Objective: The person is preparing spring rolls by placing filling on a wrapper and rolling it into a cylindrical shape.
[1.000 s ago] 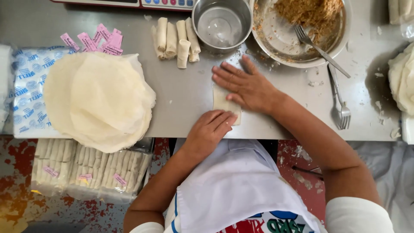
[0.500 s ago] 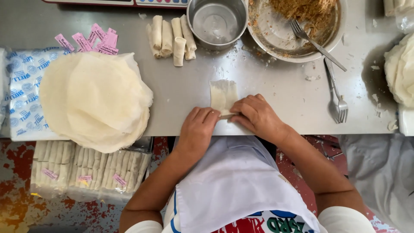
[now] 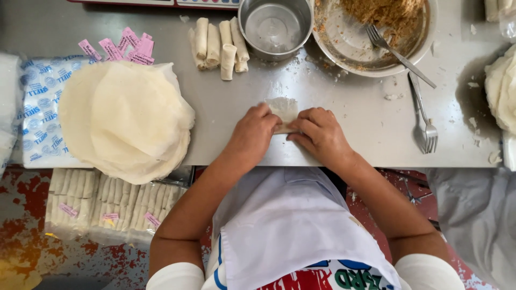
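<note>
A small pale wrapper roll [image 3: 285, 111] lies on the steel table [image 3: 344, 123] near its front edge. My left hand [image 3: 252, 133] and my right hand [image 3: 318, 134] both press on it, fingers curled over its near side, with the flat far end of the wrapper still showing. A stack of round thin wrappers [image 3: 126, 118] rests to the left. Several finished rolls [image 3: 220, 43] lie at the back, beside a steel pot [image 3: 276, 24].
A metal bowl [image 3: 333, 45] with brown filling and a fork [image 3: 398, 51] stands back right; a second fork [image 3: 424, 118] lies on the table. Pink tags [image 3: 121, 48] and a printed plastic bag [image 3: 37, 113] lie left. Packed rolls [image 3: 102, 207] sit below the table.
My right hand came back from the far side of the wrapper to join the left, and both hands moved forward over it, rolling it away from me.
</note>
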